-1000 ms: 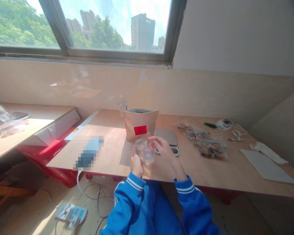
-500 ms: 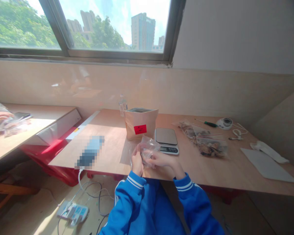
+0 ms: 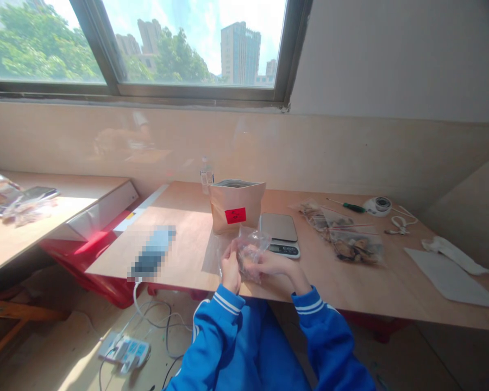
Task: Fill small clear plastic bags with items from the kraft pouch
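Note:
Over the table's front edge, my left hand point(image 3: 230, 269) is closed on the left side of a clear plastic bag point(image 3: 256, 240). My right hand point(image 3: 274, 264) reaches in from the right, its fingers at or inside the bag; the fingertips are partly covered by the crinkled film, so what they hold there cannot be made out. Just behind the bag stands an open brown paper pouch point(image 3: 250, 201) with a red label point(image 3: 235, 215). A digital kitchen scale point(image 3: 279, 227) lies right of the pouch, its front close to my right hand.
Zip bags of brown dried pieces point(image 3: 356, 244) lie to the right. Beyond are a green screwdriver point(image 3: 353, 207), a white dome camera point(image 3: 378, 206) and a white sheet point(image 3: 452, 277). A plugged-in phone point(image 3: 154, 252) lies left; a bottle point(image 3: 206, 176) stands behind the pouch.
My view has shifted slightly, moving the whole scene a little to the right. Both hands stay at the plastic bag, with only small finger movement. A person's hand at the left table has left view.

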A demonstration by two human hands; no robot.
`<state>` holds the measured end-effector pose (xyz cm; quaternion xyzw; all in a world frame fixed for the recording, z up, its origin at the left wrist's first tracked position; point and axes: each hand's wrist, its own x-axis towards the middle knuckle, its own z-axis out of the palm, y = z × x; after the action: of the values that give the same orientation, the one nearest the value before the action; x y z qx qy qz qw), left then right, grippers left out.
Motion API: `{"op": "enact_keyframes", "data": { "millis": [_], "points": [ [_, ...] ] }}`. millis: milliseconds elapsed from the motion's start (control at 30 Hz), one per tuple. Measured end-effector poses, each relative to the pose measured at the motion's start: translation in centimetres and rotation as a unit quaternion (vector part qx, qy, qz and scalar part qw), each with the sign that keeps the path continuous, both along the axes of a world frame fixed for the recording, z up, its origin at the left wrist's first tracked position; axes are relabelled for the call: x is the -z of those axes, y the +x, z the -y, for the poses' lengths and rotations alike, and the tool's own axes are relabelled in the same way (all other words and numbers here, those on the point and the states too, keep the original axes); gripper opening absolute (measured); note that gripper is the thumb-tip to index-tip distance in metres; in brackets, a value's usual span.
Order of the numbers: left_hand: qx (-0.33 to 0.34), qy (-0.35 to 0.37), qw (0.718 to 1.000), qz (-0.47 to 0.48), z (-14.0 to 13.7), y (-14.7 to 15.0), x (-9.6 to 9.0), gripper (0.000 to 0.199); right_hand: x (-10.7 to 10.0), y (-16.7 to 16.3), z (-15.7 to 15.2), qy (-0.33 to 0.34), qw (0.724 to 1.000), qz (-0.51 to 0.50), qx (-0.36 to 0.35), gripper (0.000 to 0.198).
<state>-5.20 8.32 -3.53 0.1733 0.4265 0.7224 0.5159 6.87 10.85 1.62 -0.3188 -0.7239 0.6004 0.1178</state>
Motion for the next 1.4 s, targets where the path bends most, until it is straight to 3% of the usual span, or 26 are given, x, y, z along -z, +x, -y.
{"op": "enact_keyframes", "data": {
  "millis": [267, 467, 567, 800, 1000, 1067, 1100, 1200, 1233, 1300, 1400],
  "points": [
    [-0.013, 0.011, 1.000, -0.012, -0.1, -0.1, 0.3, 0.039, -0.3, 0.0, -0.1, 0.057, 0.996, -0.051, 0.035, 0.006],
    [-0.009, -0.020, 1.000, 0.015, 0.0, 0.1, -0.4, 0.037, -0.2, -0.1, -0.4, 0.143, 0.971, -0.105, 0.162, 0.015],
    [0.017, -0.001, 1.000, 0.007, 0.1, 0.1, -0.6, 0.040, -0.1, -0.3, -0.8, 0.145, 0.962, -0.133, 0.190, 0.014],
    [-0.006, -0.031, 0.999, -0.015, 0.1, 0.0, -0.4, 0.041, -0.9, -0.3, -0.2, 0.146, 0.954, -0.134, 0.225, 0.018],
    [-0.023, -0.040, 0.999, 0.007, 0.1, -0.2, -0.2, 0.043, -3.4, 0.8, -0.4, 0.165, 0.960, -0.138, 0.177, 0.023],
    [-0.026, -0.034, 0.999, 0.016, 0.1, -0.1, -0.2, 0.044, -5.1, 0.8, -1.3, 0.224, 0.935, -0.153, 0.228, 0.024],
    [-0.029, -0.034, 0.999, 0.016, 0.1, -0.1, -0.1, 0.045, -6.2, 0.5, -1.9, 0.273, 0.905, -0.170, 0.279, 0.023],
    [-0.039, -0.034, 0.999, 0.012, 0.0, 0.0, -0.1, 0.045, -9.7, -1.0, -4.5, 0.410, 0.768, -0.229, 0.436, 0.021],
    [-0.041, -0.032, 0.999, 0.010, 0.0, 0.0, -0.1, 0.044, -10.6, -1.7, -5.5, 0.442, 0.745, -0.236, 0.441, 0.021],
    [-0.039, -0.026, 0.999, 0.002, 0.1, -0.1, -0.3, 0.043, -11.6, -3.1, -7.5, 0.496, 0.742, -0.225, 0.392, 0.018],
    [-0.034, -0.021, 0.999, -0.009, 0.2, -0.1, -0.7, 0.040, -11.3, -4.8, -9.5, 0.538, 0.765, -0.184, 0.302, 0.018]
  ]
}}
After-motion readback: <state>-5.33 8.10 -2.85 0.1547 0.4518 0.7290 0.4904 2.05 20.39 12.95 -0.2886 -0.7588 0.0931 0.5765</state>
